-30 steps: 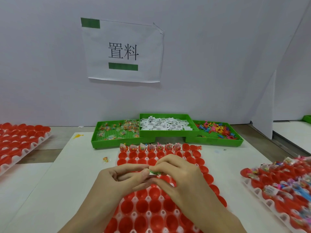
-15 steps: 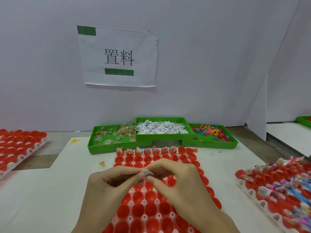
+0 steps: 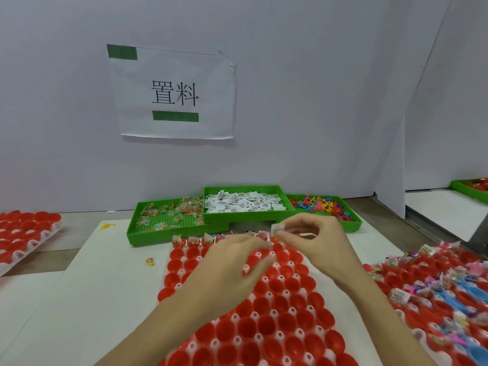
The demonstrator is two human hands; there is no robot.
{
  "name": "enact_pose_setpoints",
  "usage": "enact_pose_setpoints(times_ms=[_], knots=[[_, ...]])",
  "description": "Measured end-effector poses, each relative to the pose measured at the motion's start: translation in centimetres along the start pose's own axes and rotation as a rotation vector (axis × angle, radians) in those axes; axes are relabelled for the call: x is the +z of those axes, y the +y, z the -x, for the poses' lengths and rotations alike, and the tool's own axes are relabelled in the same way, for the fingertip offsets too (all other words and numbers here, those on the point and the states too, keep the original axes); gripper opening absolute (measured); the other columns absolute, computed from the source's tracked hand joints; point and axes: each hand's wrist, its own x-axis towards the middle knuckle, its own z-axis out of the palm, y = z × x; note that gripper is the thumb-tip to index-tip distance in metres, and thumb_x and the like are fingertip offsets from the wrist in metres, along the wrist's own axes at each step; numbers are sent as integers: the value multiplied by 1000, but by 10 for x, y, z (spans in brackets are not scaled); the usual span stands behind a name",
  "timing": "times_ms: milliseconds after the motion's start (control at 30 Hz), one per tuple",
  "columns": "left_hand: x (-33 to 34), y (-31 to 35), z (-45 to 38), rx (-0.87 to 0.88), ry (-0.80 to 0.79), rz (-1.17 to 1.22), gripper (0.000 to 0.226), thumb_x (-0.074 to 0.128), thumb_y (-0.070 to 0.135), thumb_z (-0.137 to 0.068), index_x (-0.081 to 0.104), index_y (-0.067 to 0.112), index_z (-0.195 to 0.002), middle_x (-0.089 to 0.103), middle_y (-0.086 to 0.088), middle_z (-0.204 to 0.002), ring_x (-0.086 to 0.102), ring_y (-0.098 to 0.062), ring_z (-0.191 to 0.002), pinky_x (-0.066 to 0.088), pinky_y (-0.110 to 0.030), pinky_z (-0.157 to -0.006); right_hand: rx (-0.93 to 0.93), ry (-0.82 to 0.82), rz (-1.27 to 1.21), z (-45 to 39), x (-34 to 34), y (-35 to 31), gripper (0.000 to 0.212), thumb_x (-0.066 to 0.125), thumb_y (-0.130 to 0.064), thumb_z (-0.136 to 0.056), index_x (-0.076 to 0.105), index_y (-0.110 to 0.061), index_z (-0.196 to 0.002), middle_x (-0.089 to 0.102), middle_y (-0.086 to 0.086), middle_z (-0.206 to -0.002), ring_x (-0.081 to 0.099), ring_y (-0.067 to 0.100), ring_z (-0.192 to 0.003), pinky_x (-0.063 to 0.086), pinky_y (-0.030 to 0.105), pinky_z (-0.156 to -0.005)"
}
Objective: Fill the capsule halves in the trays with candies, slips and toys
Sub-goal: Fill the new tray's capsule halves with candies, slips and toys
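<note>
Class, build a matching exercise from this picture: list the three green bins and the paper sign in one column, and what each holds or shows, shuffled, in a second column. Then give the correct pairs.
Column 1
1. left green bin
2. middle green bin
3. right green bin
4. paper sign

Column 2
A. colourful plastic toys
B. black characters and green bars
C. wrapped candies
D. white printed slips

Pairs: 1-C, 2-D, 3-A, 4-B
</note>
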Motion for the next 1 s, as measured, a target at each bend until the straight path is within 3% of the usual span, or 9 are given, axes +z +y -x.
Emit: enact_pose_setpoints(times_ms=[100, 200, 367, 567, 733, 1000], knots=[[22, -8, -18, 60, -335, -250, 64, 34, 63, -104, 47, 22, -151, 44, 9, -156, 36, -7, -143, 27, -27, -121, 113, 71, -21, -27, -5, 24, 11, 85, -19, -81, 79, -15, -90, 77, -2, -83, 72, 8, -79, 56, 19, -72], [39, -15, -33, 68, -453, -329, 71, 26, 63, -105, 33, 16, -159, 29, 2, -167, 24, -16, -153, 19, -35, -126, 181, 62, 25, -48, 1, 43, 13, 86, -17, -80, 78, -12, -89, 77, 4, -81, 72, 15, -76, 58, 29, -68], [51, -23, -41, 31, -468, -321, 72, 19, 62, -105, 31, 15, -159, 27, -1, -167, 21, -18, -154, 15, -37, -127, 214, -60, 225, -65, 7, 61, 16, 87, -19, -78, 78, -13, -89, 78, 4, -80, 75, 20, -80, 62, 36, -78], [60, -26, -42, 69, -421, -375, 70, 19, 59, -106, 38, 13, -156, 34, -3, -164, 28, -21, -151, 19, -38, -125, 97, -191, 574, -81, 10, 56, 4, 80, -21, -85, 80, -18, -87, 73, -8, -78, 67, 5, -74, 54, 18, -65], [67, -29, -39, 79, -380, -395, 72, 18, 60, -106, 42, 12, -153, 36, -2, -163, 31, -21, -149, 23, -38, -124, 89, -191, 632, -87, 13, 55, 4, 78, -19, -87, 77, -15, -87, 71, -7, -79, 67, 6, -74, 46, 12, -59], [63, -27, -43, 69, -430, -357, 72, 20, 59, -106, 45, 8, -151, 37, -1, -162, 37, -21, -146, 28, -39, -121, 87, -246, 634, -84, 12, 55, 11, 82, -25, -85, 78, -15, -85, 74, -5, -76, 72, 11, -69, 59, 22, -65]])
